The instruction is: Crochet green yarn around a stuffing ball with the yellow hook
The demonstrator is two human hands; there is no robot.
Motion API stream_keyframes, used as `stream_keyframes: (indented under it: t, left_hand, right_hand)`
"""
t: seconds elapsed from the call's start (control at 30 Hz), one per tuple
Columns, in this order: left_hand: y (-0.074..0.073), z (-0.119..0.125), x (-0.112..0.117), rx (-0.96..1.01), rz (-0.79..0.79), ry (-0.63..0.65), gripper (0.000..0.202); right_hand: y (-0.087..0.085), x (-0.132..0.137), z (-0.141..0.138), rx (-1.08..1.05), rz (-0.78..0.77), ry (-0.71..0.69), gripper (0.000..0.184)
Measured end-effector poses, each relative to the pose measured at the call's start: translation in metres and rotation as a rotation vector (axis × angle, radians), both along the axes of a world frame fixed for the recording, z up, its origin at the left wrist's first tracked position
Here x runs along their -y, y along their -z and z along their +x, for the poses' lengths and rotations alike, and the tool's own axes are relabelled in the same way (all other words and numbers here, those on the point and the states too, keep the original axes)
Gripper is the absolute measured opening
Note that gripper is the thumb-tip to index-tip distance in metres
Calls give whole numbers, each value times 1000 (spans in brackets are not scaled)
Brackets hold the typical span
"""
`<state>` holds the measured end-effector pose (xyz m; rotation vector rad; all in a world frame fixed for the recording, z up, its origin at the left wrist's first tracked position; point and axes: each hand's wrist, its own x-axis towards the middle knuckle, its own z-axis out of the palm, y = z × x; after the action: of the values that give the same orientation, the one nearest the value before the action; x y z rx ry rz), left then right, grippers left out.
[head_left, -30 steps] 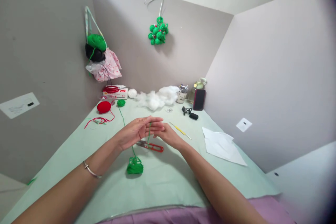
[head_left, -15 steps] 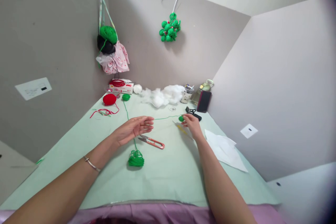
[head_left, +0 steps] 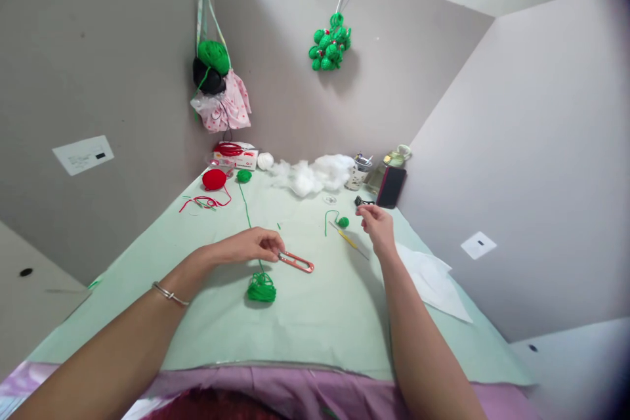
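Observation:
My left hand (head_left: 253, 247) rests on the green cloth with its fingers pinched at the near tip of the red thread snips (head_left: 298, 263). A green yarn strand runs under this hand down to a small green yarn tangle (head_left: 261, 289). My right hand (head_left: 378, 224) hovers above the table farther right, fingers loosely apart and holding nothing. Just left of it lies a small green crocheted ball (head_left: 343, 222) with a curled yarn tail. A yellow crochet hook (head_left: 350, 240) lies between that ball and my right wrist.
At the back stand a red yarn ball (head_left: 214, 179), a small green yarn ball (head_left: 243, 176), white stuffing (head_left: 315, 174), a cup of tools (head_left: 358, 175) and a dark phone (head_left: 391, 187). White paper (head_left: 433, 281) lies at the right. A cluster of green balls (head_left: 329, 46) hangs on the wall.
My hands came apart. The right hand carried the small green ball to the right, set it down and let go. The left hand dropped to the table and closed at the snips.

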<state>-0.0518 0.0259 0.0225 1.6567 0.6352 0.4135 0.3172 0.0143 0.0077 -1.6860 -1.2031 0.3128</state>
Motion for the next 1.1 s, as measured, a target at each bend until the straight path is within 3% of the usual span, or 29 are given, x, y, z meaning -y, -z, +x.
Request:
stream_keyframes:
  t: [0.17,0.3,0.57,0.77,0.87,1.1]
  left_hand:
    - [17,8,-2,-84,102,0,24]
    - [17,8,-3,-94,126,-41,30]
    - [15,0,-4,-20,55,-143,35]
    - [13,-9,1,2,-21,-139,33]
    - [13,-10,2,0,-59,-142,31]
    - [9,-7,9,14,-122,-165,26]
  right_hand:
    - [18,1,-21,319,-99,-83,11]
    - [21,-4,-14,509,-189,27,25]
    - [-17,-48,38,708,-338,210,39]
    - [-19,-71,60,694,-464,84,37]
    - [-30,-85,77,653,-450,79,36]
    - [-83,-145,107,548,-253,287,37]
